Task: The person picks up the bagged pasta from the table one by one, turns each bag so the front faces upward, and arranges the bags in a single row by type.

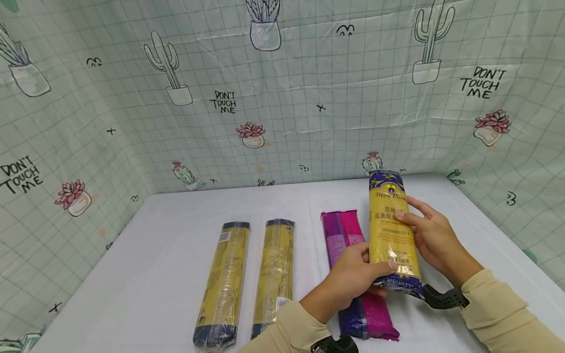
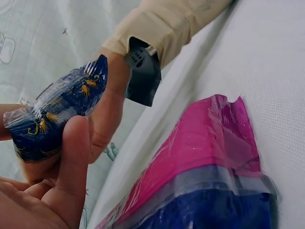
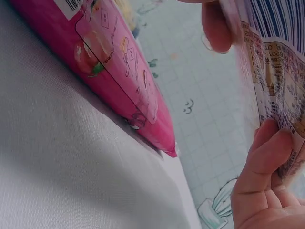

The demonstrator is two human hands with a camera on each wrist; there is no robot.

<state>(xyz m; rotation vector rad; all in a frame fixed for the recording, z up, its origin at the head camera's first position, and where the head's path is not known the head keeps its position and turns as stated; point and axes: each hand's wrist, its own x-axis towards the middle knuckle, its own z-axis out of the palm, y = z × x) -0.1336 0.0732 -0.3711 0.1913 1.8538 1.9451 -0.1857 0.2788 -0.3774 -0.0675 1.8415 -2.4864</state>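
Both hands hold a yellow spaghetti packet (image 1: 392, 235) with blue ends, tilted up off the table at the right. My left hand (image 1: 353, 274) grips its lower left part, thumb across the front. On the packet's right edge, my right hand (image 1: 434, 235) has its thumb on the front and fingers behind. The packet's blue end (image 2: 57, 109) shows close up in the left wrist view, its printed back (image 3: 276, 71) in the right wrist view. Beneath the hands lies a pink and purple packet (image 1: 375, 314), partly hidden by the left hand and the spaghetti.
Two more yellow packets with dark blue ends, one farther left (image 1: 225, 279) and one nearer the middle (image 1: 274, 269), lie side by side on the white table (image 1: 145, 274). A cactus-print cloth (image 1: 291, 137) hangs behind and along both sides.
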